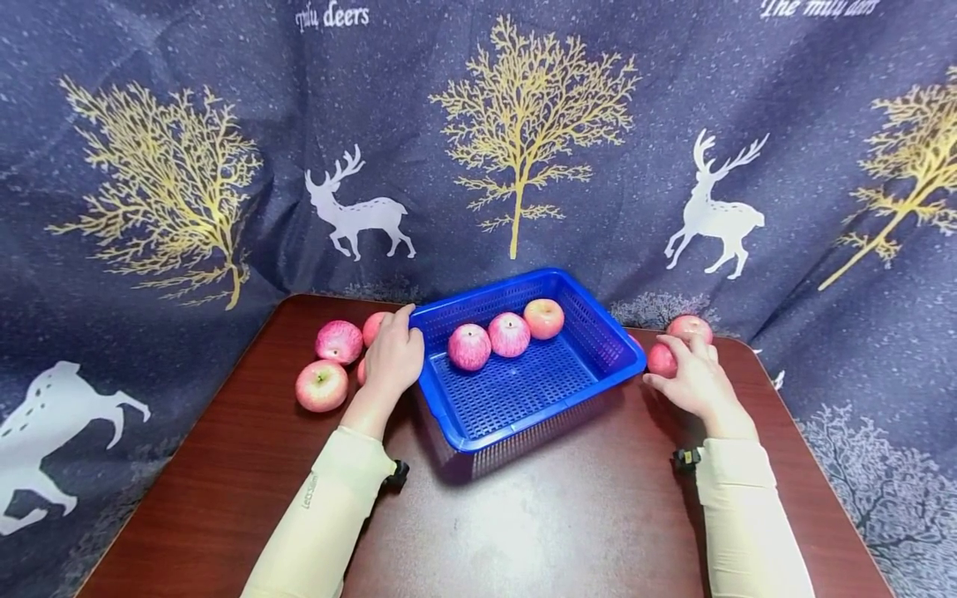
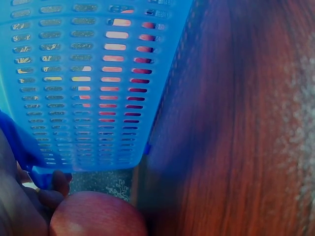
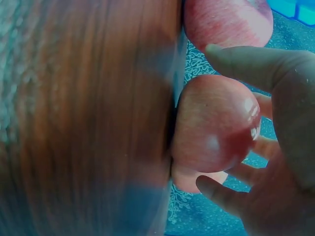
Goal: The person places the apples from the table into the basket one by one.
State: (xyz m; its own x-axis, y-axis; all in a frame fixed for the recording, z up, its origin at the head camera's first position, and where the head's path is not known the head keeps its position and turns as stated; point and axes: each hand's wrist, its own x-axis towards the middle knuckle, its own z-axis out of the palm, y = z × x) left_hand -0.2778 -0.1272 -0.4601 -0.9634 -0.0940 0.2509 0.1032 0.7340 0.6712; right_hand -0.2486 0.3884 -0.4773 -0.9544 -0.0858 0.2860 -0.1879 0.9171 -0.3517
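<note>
The grip of the right hand [image 1: 699,378] is spread apart around the nearest apple [image 3: 216,123]: in the right wrist view the thumb stands away from it, and the fingers are behind it. I cannot tell how firmly they touch. If only the fingers press, this round, shiny apple could roll out past the thumb. Just beyond the fingers is a rear apple [image 1: 689,326], and close to the thumb is a side apple [image 3: 229,19]; a too wide push of this hand could send one of them over the far edge of the desk [image 1: 523,531].

The grip of the left hand [image 1: 395,355] is clamped on the left rim of the blue basket [image 1: 523,421], which lies between the two hands. Inside, to the right of this grip, are three apples [image 1: 510,335]; a strong tilt or pull on the rim could make them roll and bruise. On the outer side of the left grip are four loose apples [image 1: 321,385], two partly covered by the hand, so a careless wrist could strike them. Farthest away, behind the desk, hangs a dark cloth [image 1: 463,224].
</note>
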